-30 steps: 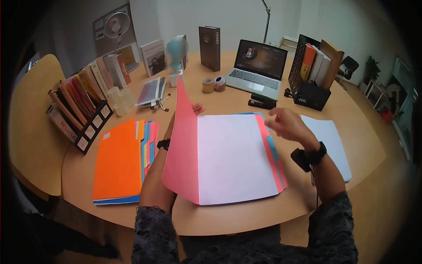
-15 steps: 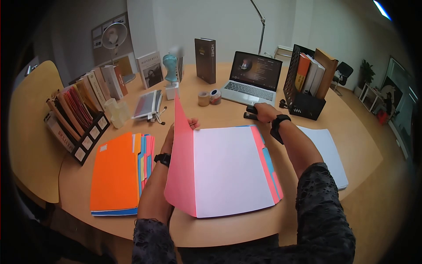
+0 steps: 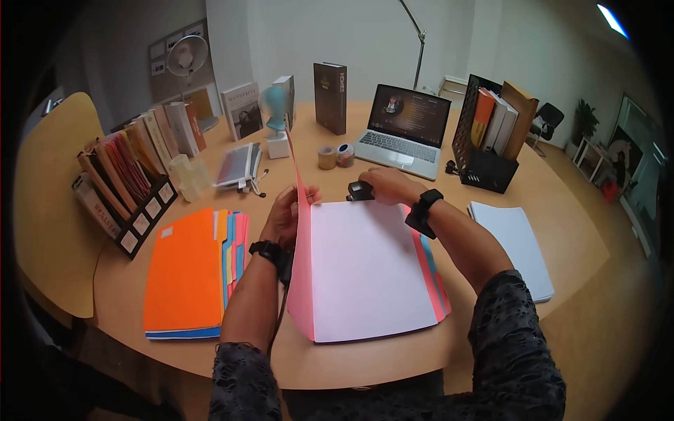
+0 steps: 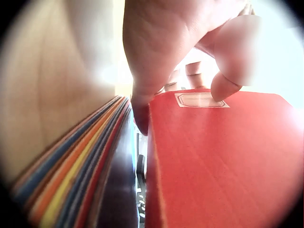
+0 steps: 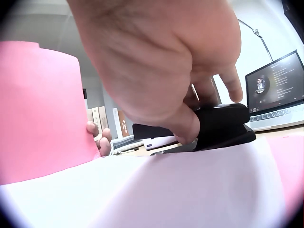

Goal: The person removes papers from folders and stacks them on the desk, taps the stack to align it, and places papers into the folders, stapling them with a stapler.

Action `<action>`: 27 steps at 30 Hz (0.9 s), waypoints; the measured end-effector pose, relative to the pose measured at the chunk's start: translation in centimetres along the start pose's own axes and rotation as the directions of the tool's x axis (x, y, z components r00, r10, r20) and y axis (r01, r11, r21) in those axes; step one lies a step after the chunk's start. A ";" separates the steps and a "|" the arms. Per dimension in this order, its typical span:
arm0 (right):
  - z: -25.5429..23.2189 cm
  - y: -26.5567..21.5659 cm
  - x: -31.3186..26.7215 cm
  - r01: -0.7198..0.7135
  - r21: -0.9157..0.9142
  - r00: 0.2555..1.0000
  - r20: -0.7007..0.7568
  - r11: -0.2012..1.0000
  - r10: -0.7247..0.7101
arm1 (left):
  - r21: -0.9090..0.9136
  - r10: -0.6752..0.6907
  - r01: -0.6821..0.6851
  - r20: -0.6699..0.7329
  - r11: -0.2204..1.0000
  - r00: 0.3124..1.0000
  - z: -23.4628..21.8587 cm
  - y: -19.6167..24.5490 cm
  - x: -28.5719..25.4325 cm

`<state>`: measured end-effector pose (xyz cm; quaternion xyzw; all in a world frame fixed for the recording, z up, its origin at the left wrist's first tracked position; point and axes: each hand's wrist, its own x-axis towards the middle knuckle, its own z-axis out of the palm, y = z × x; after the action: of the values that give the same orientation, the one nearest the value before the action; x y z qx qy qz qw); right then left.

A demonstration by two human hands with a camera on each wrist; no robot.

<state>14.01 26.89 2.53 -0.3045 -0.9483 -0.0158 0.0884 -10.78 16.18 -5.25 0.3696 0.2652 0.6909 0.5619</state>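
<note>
A pink folder (image 3: 300, 281) lies spread in front of me with white paper (image 3: 368, 274) on its right side. Its left cover stands upright, and my left hand (image 3: 284, 214) grips that cover near the top. In the left wrist view the thumb (image 4: 225, 88) presses beside a small label (image 4: 194, 100) on the cover. My right hand (image 3: 390, 184) holds a black stapler (image 5: 223, 126) at the paper's far edge. The right wrist view shows thumb and fingers around it, close over the sheet.
An orange folder (image 3: 186, 274) tops a colourful stack at left. White sheets (image 3: 512, 249) lie at right. Beyond stand a laptop (image 3: 404, 133), tape rolls (image 3: 327, 158), a black file holder (image 3: 488, 172) with books, and a small blue fan (image 3: 275, 105). More files fill a rack (image 3: 147, 219) at far left.
My right hand reached the stapler beyond the folder, took hold of it and brought it left to the paper's far edge. The pink cover has swung more upright in my left hand.
</note>
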 end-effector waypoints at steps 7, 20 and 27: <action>-1.3 -1.1 -0.9 0.002 0.047 0.998 0.055 0.999 -0.005 | -0.003 -0.035 0.035 0.003 0.999 0.999 0.2 0.5 -0.2; -0.4 -1.7 -1.4 0.076 0.207 0.988 0.119 0.975 -0.103 | 0.129 -0.100 0.101 -0.012 0.987 0.995 1.1 1.1 -0.2; 1.6 -1.3 -1.0 0.129 0.009 0.988 0.085 0.992 -0.129 | 0.078 -0.046 0.049 -0.038 0.996 0.998 0.7 0.2 -0.5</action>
<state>13.86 25.38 0.83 -0.2427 -0.9689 -0.0070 0.0473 -10.27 15.65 -4.72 0.3723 0.3110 0.6732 0.5582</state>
